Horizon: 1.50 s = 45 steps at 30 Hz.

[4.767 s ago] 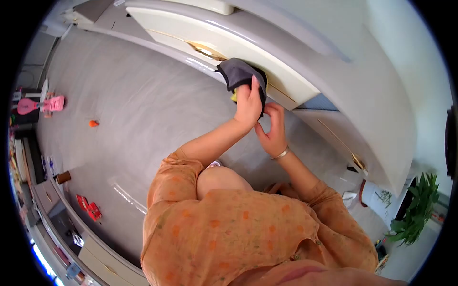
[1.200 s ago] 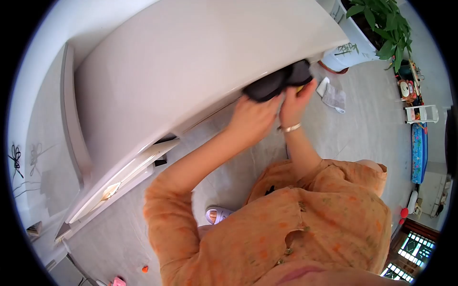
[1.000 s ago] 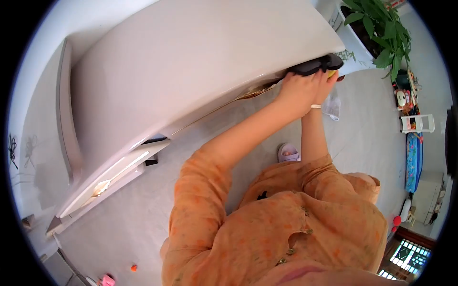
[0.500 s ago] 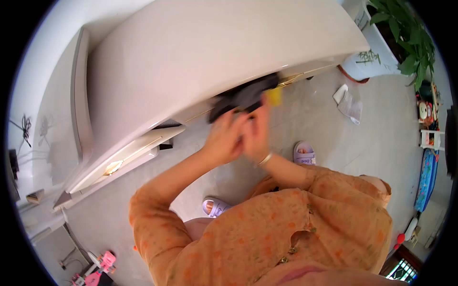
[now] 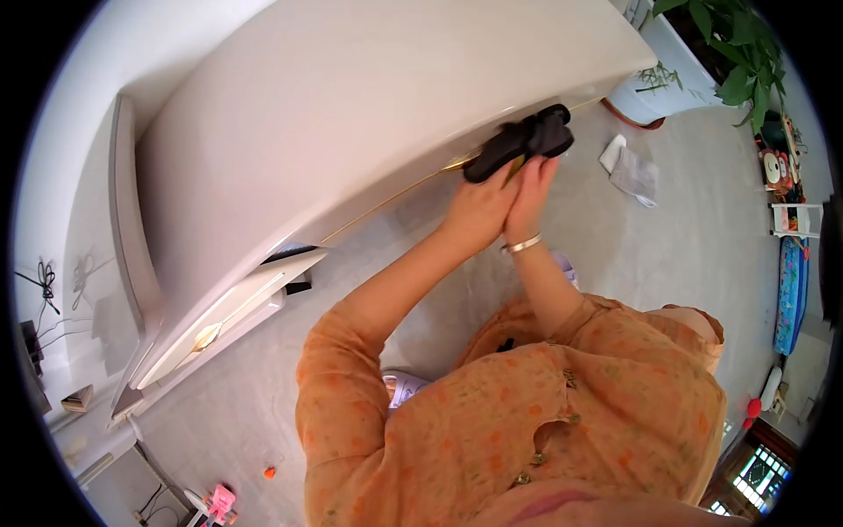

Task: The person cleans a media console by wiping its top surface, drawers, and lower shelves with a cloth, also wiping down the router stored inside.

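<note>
A pair of black slide sandals (image 5: 509, 151) is held up in front of the cabinet's front edge. My left hand (image 5: 480, 211) is closed on the sandals from below, its fingertips partly hidden behind them. Pressed beside it, my right hand (image 5: 529, 191) also grips the sandals, with its fingers pointing up along them. A bit of yellow (image 5: 518, 163) shows between the sandals and my fingers; what it is I cannot make out.
Close in front stands a long pale cabinet (image 5: 351, 97), with a tilted compartment front (image 5: 233, 316) hanging open at left. A potted plant (image 5: 663, 83) is at its right end. A grey-white cloth (image 5: 634, 176) lies on the floor. Lilac slippers (image 5: 404, 388) are on my feet.
Both hands and the black sandals have moved right and a little up along the cabinet front. The yellow patch is now mostly covered. The view has shifted slightly.
</note>
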Each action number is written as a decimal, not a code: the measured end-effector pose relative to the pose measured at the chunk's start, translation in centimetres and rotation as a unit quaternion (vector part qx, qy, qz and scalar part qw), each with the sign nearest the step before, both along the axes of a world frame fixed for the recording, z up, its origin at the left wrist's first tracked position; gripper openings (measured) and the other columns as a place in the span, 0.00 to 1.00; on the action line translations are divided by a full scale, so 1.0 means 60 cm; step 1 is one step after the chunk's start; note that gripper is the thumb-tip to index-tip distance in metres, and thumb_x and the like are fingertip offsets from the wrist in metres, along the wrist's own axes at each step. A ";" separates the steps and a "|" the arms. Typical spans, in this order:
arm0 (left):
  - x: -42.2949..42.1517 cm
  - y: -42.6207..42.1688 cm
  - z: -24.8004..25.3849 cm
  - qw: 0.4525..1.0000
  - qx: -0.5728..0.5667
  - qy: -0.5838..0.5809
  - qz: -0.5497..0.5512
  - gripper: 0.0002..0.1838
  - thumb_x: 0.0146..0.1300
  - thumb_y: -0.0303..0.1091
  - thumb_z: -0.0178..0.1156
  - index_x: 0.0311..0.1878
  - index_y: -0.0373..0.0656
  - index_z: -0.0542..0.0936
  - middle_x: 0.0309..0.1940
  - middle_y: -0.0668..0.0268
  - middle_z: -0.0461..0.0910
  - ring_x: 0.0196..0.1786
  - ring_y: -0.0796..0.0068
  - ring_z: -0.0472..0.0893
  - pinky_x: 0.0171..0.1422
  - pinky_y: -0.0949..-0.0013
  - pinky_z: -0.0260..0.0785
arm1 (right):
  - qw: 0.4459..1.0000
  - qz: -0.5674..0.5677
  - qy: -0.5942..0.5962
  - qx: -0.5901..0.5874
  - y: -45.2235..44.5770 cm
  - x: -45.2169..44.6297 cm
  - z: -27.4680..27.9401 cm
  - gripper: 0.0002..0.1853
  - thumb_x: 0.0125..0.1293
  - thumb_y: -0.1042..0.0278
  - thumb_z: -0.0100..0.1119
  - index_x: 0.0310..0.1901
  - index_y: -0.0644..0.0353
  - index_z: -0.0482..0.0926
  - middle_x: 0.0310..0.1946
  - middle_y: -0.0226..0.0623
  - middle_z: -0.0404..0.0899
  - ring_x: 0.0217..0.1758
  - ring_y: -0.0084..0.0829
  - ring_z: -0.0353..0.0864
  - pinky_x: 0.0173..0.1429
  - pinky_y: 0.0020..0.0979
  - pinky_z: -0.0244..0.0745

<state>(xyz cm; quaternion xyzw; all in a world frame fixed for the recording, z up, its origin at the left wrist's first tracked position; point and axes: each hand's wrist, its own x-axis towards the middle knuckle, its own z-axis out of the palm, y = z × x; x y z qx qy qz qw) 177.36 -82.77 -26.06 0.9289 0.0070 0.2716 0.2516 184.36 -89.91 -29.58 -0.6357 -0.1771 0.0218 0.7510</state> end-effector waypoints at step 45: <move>-0.078 0.011 -0.016 0.882 0.282 0.379 0.010 0.23 0.56 0.32 0.58 0.57 0.43 0.77 0.57 0.64 0.77 0.59 0.64 0.74 0.68 0.60 0.60 | 0.774 0.175 0.580 0.183 0.028 -0.071 -0.002 0.30 0.76 0.40 0.36 0.65 0.55 0.69 0.65 0.35 0.72 0.68 0.37 0.68 0.73 0.42 0.59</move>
